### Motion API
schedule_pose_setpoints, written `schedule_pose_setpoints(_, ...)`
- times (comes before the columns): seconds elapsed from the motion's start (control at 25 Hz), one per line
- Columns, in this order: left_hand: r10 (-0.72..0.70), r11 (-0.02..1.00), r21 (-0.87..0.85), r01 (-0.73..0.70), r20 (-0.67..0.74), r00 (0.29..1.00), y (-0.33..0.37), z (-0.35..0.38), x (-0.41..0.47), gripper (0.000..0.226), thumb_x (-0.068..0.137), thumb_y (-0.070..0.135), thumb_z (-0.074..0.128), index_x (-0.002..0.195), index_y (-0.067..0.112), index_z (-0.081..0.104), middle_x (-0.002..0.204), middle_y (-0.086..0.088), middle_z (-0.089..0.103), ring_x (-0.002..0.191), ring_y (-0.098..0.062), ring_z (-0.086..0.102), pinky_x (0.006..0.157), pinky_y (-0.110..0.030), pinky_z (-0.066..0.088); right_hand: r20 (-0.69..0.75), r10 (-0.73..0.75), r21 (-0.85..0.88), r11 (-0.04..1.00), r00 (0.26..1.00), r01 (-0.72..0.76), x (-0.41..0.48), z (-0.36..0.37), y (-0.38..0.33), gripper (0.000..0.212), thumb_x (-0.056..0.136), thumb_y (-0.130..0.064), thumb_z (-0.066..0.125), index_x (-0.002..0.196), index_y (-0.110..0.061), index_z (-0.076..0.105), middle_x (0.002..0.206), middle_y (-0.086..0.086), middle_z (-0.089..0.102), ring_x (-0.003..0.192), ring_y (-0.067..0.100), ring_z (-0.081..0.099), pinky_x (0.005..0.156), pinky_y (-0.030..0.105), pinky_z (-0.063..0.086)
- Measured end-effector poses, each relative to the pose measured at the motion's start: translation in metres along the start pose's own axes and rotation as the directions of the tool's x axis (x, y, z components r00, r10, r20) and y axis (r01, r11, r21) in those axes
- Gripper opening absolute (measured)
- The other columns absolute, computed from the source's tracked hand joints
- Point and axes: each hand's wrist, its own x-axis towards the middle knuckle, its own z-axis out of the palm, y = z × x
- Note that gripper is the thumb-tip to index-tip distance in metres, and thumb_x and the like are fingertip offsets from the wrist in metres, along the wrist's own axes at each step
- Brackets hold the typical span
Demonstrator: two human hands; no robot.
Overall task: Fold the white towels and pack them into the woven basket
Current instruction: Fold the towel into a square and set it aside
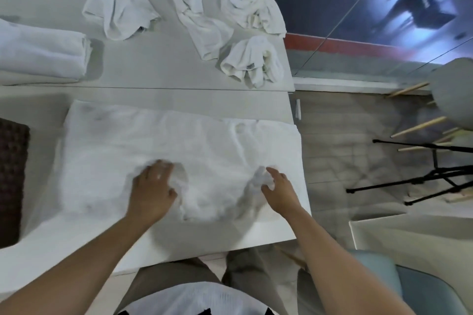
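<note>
White towel (153,140) lies spread on the surface (158,69); our left hand (153,186) and right hand (279,186) each grasp a bunched fold, basket (12,174) left of both.

Location type: office-style room. Indicators: white desks (153,69) butted edge to edge, glass partition (384,20) showing reflections, grey chair (450,94) on wooden legs, black tripod (434,160) on pale floor (345,135).

Edges and blur
The basket (11,181) and folded towel (41,55) above it run off the frame's left edge; blur smears the left hand (153,186) and right hand (277,186) on the spread towel (153,140).
</note>
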Motion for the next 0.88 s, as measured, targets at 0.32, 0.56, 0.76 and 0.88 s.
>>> schedule_pose_setpoints(0.32, 0.388, 0.912, 0.113, -0.395, 0.083, 0.918, 0.214, 0.068, -0.057, 0.046, 0.066, 0.026, 0.069, 0.111, 0.021, 0.065, 0.113, -0.007, 0.065, 0.093, -0.030, 0.063, 0.077, -0.042, 0.052, -0.040, -0.105, -0.017, 0.994, 0.994, 0.104, 0.053, -0.077, 0.062, 0.048, 0.098, -0.025, 0.054, 0.145, -0.030, 0.044, 0.134, 0.003, 0.048, 0.110, 0.021, 0.055, 0.091, 0.038, 0.051)
schedule_pose_setpoints(0.56, 0.240, 0.966, 0.081, -0.247, 0.083, 0.967, 0.297, 0.108, -0.084, 0.080, 0.064, 0.030, 0.071, 0.141, 0.024, 0.048, 0.138, -0.002, 0.054, 0.111, -0.030, 0.061, 0.087, -0.046, 0.053, 0.035, -0.209, 0.014, 0.978, 0.977, 0.208, 0.099, -0.110, 0.085, 0.054, 0.096, -0.025, 0.052, 0.148, -0.033, 0.039, 0.122, 0.004, 0.049, 0.085, 0.005, 0.051, 0.071, 0.031, 0.044)
schedule_pose_setpoints(0.76, 0.118, 0.969, 0.200, -0.144, 0.139, 0.983, 0.326, 0.124, -0.087, 0.091, 0.054, 0.036, 0.089, 0.134, 0.019, 0.051, 0.121, -0.012, 0.056, 0.101, -0.036, 0.060, 0.095, -0.060, 0.049, 0.004, -0.197, 0.186, 0.963, 0.980, 0.192, 0.138, -0.112, 0.086, 0.057, 0.098, -0.036, 0.054, 0.150, -0.036, 0.031, 0.125, 0.001, 0.057, 0.099, 0.016, 0.057, 0.081, 0.036, 0.046)
schedule_pose_setpoints(0.88, 0.142, 0.956, 0.239, -0.172, 0.140, 0.980, 0.330, 0.135, -0.088, 0.071, 0.057, 0.024, 0.087, 0.122, 0.020, 0.058, 0.120, -0.011, 0.058, 0.102, -0.033, 0.062, 0.093, -0.052, 0.053, 0.020, -0.138, 0.274, 0.953, 0.990, 0.127, 0.146, -0.101, 0.092, 0.056, 0.096, -0.039, 0.062, 0.145, -0.025, 0.040, 0.125, 0.001, 0.061, 0.112, 0.026, 0.061, 0.084, 0.035, 0.046)
